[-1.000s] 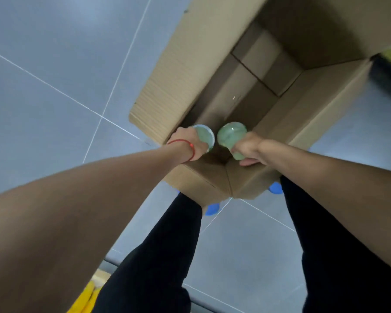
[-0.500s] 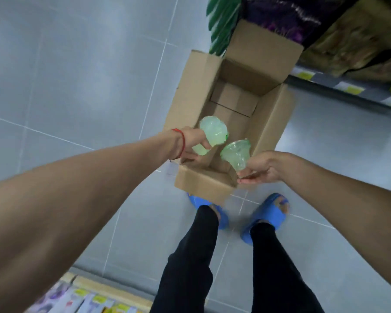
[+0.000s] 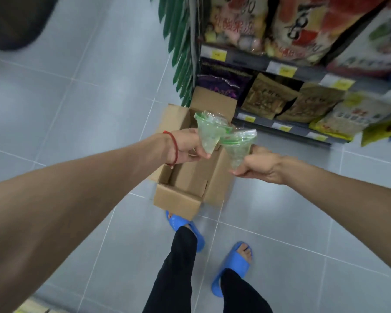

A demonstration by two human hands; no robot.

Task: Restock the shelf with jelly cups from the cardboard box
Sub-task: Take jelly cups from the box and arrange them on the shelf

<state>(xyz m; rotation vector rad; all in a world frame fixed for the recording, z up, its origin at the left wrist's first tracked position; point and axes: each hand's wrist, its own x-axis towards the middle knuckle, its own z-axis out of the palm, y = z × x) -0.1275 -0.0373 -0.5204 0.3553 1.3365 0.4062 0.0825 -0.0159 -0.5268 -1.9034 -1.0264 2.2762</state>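
Both hands have lifted higher above the cardboard box (image 3: 185,184) since half a second ago, and the shelf (image 3: 289,128) has swung into view at 2 o'clock. The left hand (image 3: 185,146) has its fingers curled round the narrow base of the first jelly cup (image 3: 209,131). The right hand (image 3: 256,169) is clamped on the second jelly cup (image 3: 237,146) the same way. The green cups sit just beside each other over the open box, at 12 o'clock from the blue slippers (image 3: 231,267) on the tiled floor (image 3: 99,105).
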